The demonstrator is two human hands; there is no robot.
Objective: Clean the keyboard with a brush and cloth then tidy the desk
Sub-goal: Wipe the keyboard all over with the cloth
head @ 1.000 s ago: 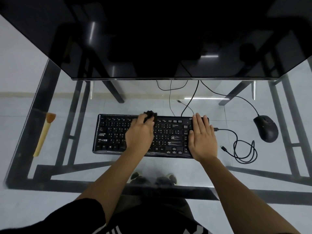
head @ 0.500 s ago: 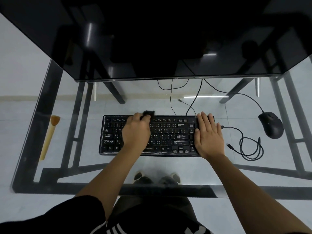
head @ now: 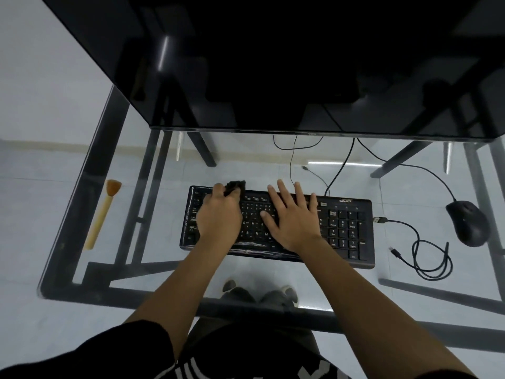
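A black keyboard (head: 344,228) lies on the glass desk (head: 153,258) in front of me. My left hand (head: 218,217) rests on its left end, closed around a small black cloth (head: 235,185) that sticks out past my fingers at the keyboard's far left edge. My right hand (head: 292,217) lies flat on the middle keys with fingers spread and nothing in it. A brush (head: 102,212) with a yellow handle and orange bristles lies alone at the desk's left side, far from both hands.
A black mouse (head: 468,221) sits at the right, its cable running back under the large dark monitor (head: 273,64). A loose coiled cable (head: 426,258) lies right of the keyboard. My feet show through the glass below the front edge.
My left hand has slid the cloth leftward along the keyboard's top row. My right hand has moved from the keyboard's right end to its middle, uncovering the number pad.
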